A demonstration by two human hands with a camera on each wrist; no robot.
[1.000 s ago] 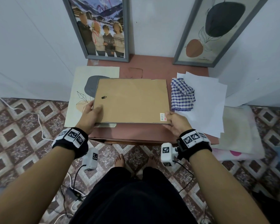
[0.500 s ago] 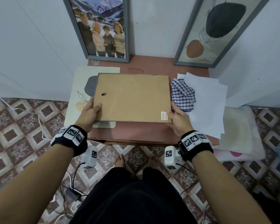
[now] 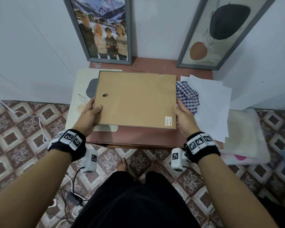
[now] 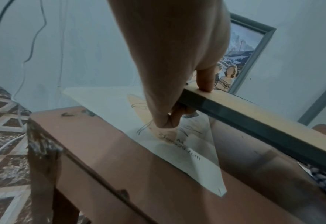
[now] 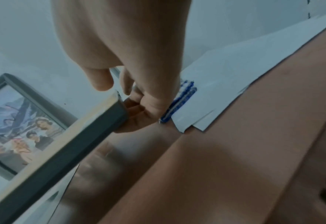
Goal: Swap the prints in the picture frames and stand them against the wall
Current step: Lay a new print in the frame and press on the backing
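A grey picture frame (image 3: pixel 136 99) with its brown backing board facing up is held level above the small reddish table (image 3: pixel 138 135). My left hand (image 3: pixel 89 115) grips its left edge, thumb on the board and fingers curled under, as the left wrist view shows at the frame (image 4: pixel 254 115). My right hand (image 3: pixel 182 116) grips the frame's right near corner (image 5: pixel 93 133), fingers under it. A loose abstract print (image 3: pixel 84 96) lies on the table partly under the frame. Two framed pictures lean on the wall: a family photo (image 3: pixel 104 30) and an abstract print (image 3: pixel 220 32).
A blue checked cloth (image 3: pixel 187 96) and several white sheets (image 3: pixel 212 104) lie on the table's right side. Folded pale cloth (image 3: pixel 243 134) sits to the right of the table. White cables (image 3: pixel 31 116) run over the patterned floor at left. My bare feet are under the table's front edge.
Both hands have lifted the frame off the table and drawn it slightly toward me. The hands shifted from the near corners up along the side edges.
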